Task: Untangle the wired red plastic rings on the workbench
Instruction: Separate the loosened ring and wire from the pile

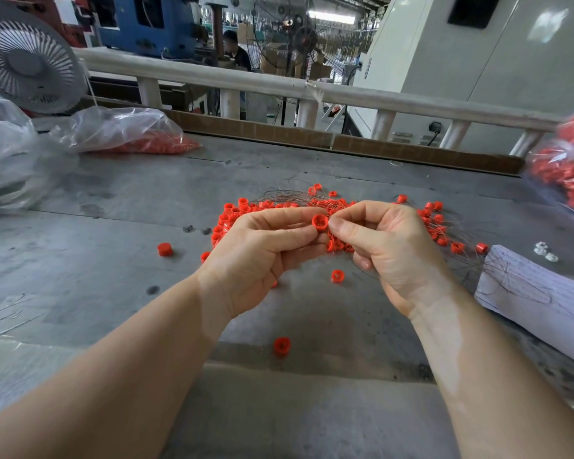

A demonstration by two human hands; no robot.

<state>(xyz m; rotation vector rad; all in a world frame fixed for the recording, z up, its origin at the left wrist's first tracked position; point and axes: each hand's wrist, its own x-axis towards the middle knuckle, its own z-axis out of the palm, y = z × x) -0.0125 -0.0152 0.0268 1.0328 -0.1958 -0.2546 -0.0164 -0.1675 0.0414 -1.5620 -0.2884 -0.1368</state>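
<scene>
A tangled heap of small red plastic rings (236,210) strung on thin grey wires lies on the grey workbench (113,266), partly hidden behind my hands. My left hand (262,253) pinches one red ring (320,222) between thumb and forefinger, raised a little above the heap. My right hand (385,246) meets it from the right, its thumb and forefinger pinched together right beside that ring, apparently on a thin wire too fine to make out. More wired rings (444,240) trail off to the right of my right hand.
Loose red rings lie apart at the left (164,249), between my wrists (337,275) and near the front (281,346). Clear bags of red rings sit at the back left (136,134) and far right (567,173). A lined paper sheet (537,293) lies right; a white fan (27,58) stands back left.
</scene>
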